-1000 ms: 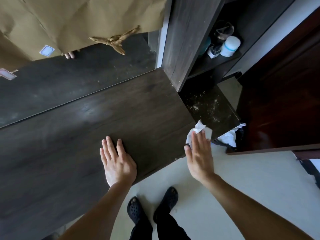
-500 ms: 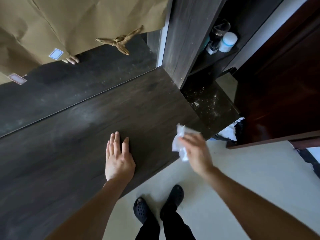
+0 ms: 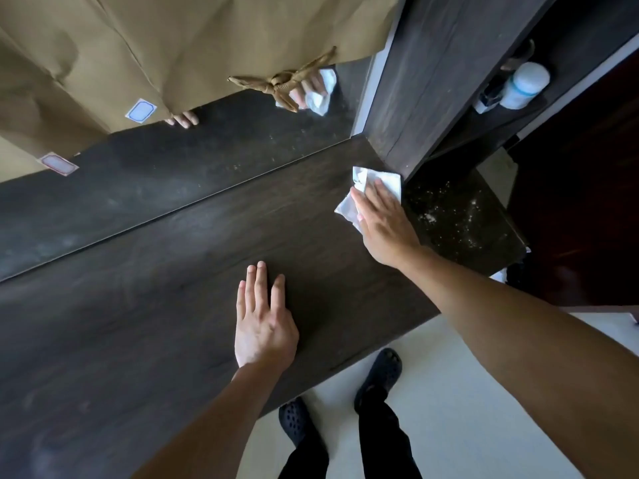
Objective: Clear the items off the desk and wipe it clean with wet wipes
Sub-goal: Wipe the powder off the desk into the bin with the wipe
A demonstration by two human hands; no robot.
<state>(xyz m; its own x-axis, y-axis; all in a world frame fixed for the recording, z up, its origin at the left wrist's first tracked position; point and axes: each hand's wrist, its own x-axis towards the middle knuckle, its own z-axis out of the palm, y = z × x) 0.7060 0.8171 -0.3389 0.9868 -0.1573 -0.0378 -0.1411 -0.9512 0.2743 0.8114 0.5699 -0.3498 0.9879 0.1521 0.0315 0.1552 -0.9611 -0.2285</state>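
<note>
The dark wood desk [image 3: 155, 305] runs across the view, with a mirror [image 3: 145, 188] along its back edge. My right hand [image 3: 383, 224] lies flat with straight fingers on a white wet wipe [image 3: 359, 183], pressing it onto the desk's far right corner beside a dark upright panel. My left hand [image 3: 262, 323] rests flat on the desk near its front edge, fingers straight, holding nothing. The mirror reflects both hands and the wipe.
Brown paper [image 3: 179, 43] with a straw bow [image 3: 280, 81] covers the mirror's upper part. A lower dusty dark shelf [image 3: 460, 219] sits right of the desk. A white bottle [image 3: 524, 84] stands in a side shelf. A dark wooden door [image 3: 581, 202] is at right.
My right hand carried the wipe from the desk's front right edge up to the far right corner and flattened on it. My left hand stayed resting on the desk.
</note>
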